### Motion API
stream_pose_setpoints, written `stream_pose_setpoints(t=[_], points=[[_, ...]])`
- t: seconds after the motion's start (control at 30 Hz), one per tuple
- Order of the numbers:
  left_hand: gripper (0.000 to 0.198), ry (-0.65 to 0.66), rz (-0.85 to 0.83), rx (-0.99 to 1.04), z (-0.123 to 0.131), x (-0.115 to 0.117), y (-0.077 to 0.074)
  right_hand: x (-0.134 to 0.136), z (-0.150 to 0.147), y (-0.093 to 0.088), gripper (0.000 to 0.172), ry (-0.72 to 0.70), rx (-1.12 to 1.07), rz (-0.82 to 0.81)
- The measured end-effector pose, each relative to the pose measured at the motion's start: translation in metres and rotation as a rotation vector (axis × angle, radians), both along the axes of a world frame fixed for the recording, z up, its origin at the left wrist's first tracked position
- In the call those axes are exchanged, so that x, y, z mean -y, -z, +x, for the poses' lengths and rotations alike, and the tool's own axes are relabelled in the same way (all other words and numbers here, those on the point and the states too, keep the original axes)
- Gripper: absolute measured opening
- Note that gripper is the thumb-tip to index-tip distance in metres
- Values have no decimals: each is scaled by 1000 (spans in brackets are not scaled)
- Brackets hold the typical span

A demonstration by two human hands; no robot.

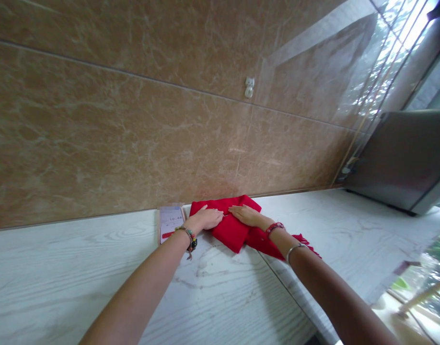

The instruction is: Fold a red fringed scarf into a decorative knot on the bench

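Note:
A red scarf [234, 235] with a fringed end lies partly folded on the white marbled counter [213, 297], close to the wall. My left hand [207, 218] rests flat on its left part, fingers stretched out. Flat on the upper middle of the scarf lies my right hand [246, 215], fingers pointing left toward the other hand. Both palms press on the cloth without gripping it. The fringed tail runs out to the right beneath my right forearm. Beside my left wrist a phone [170, 221] with a lit screen lies at the wall, partly covered by the forearm.
Brown marbled tiles [133, 134] cover the wall behind the counter, with a small white hook [249, 87] on them. A large grey metal box-shaped appliance [403, 158] stands at the right end. A seam crosses the counter under my right arm. Bright windows are at the right.

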State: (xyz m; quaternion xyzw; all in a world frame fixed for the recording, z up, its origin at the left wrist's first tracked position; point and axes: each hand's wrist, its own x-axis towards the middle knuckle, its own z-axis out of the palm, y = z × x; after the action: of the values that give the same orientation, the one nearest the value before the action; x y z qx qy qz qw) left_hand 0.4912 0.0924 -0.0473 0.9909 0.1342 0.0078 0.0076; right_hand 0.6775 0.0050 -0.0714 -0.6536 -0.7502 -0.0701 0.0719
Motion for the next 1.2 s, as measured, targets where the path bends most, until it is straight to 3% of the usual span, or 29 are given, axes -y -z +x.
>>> stream_pose_setpoints(t=[0.2,0.4,0.57,0.73,0.93,1.2], points=[[37,-7,-65,-21,-3,-5,-8,7,-4,-8,44,18,-76,80],[44,-44,-96,87,-7,13,-12,56,2,-7,45,133,-262,227],[48,-34,-237,21,-9,31,4,86,-18,-8,46,116,-226,95],[50,-55,-237,3,-13,36,9,79,-31,-9,42,116,-197,66],[52,-50,-226,6,-17,39,8,84,-33,8,51,107,-176,39],[49,-57,-123,261,-19,44,22,121,-30,9,57,265,-130,-53]])
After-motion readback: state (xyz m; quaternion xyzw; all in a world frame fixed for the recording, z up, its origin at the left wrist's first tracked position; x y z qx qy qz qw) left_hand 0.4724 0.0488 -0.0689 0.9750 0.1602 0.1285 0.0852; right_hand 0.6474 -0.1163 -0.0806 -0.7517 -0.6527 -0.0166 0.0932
